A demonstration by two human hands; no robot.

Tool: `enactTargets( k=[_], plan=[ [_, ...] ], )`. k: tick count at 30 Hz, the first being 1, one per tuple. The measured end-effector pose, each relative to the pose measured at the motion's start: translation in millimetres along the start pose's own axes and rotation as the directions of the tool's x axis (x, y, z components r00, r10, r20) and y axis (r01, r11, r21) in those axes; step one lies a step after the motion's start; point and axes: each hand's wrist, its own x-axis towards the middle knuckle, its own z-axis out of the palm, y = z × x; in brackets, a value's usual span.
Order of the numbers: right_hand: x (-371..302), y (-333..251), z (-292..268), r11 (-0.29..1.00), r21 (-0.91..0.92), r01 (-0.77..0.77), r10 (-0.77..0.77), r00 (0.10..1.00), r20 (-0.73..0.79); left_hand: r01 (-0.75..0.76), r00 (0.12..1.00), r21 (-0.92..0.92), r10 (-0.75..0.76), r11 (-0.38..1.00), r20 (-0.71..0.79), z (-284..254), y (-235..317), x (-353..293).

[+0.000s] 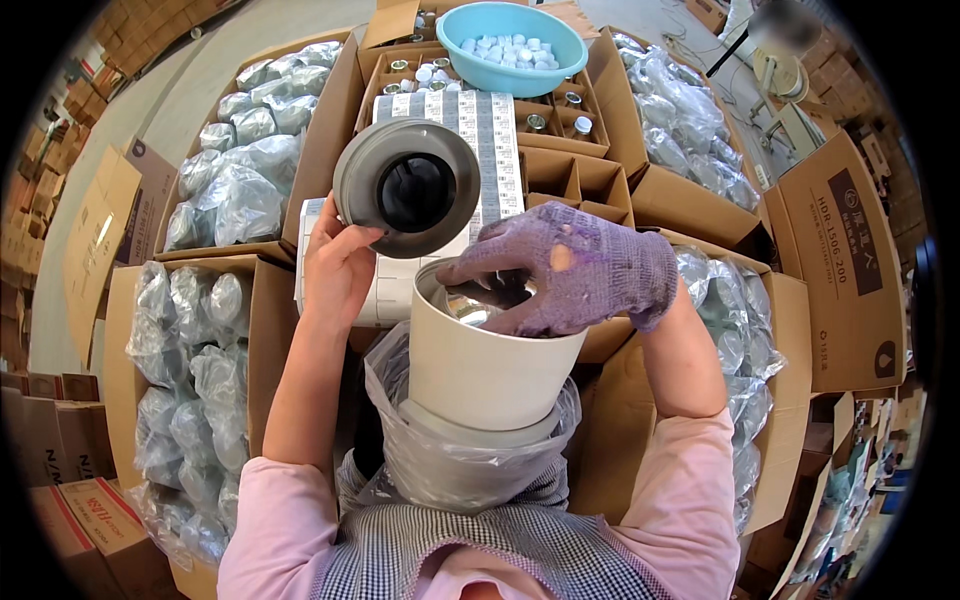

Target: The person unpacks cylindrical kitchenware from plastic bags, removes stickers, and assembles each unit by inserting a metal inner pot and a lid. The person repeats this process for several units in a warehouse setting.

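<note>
My bare left hand (342, 258) holds up a round grey lid-like part (452, 192) with a black centre, thumb at its lower edge. Beside it, a white cylindrical container (488, 372) stands upright over my lap, its lower end in a clear plastic bag (455, 472). In a worn purple knit glove, my right hand (572, 268) reaches into the container's open top. Its thumb and fingers curl around a shiny silvery rounded liner (466, 308) inside; the fingertips are partly hidden by the rim. The grey part hangs just above the container's far left rim.
Cartons of plastic-wrapped silvery pieces (240, 195) (195, 375) (690, 125) (738, 350) surround me. Ahead lie printed label sheets (497, 150), a divided carton (575, 185) and a light-blue basin (470, 75) with small white caps (515, 50).
</note>
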Motion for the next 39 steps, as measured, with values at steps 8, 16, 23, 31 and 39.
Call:
enactTargets(
  k=[8,16,23,31,39],
  plan=[
    [-6.4,6.2,2.5,0.982,0.188,-0.006,-0.014,0.995,0.102,-0.018,1.000,-0.004,0.018,1.000,0.002,10.6,-8.3,-0.6],
    [-4.1,-4.9,16.1,0.999,0.044,-0.013,0.017,0.994,-0.112,-0.072,0.992,-0.155,0.087,0.985,0.090,33.4,8.7,-0.1],
    [-48.2,14.3,23.9,0.797,0.578,0.173,0.503,0.340,-0.795,-0.419,0.841,0.339,0.219,0.842,0.495,48.5,24.4,5.5],
    [-26.3,22.9,43.1,0.489,0.839,0.240,0.456,0.749,-0.480,-0.565,0.729,0.511,0.103,0.648,0.677,77.3,51.6,-2.4],
    [-19.6,42.7,76.2,0.402,0.801,0.444,0.300,0.762,-0.573,-0.700,0.685,0.634,0.059,0.328,0.726,111.2,67.2,-34.4]
  ],
)
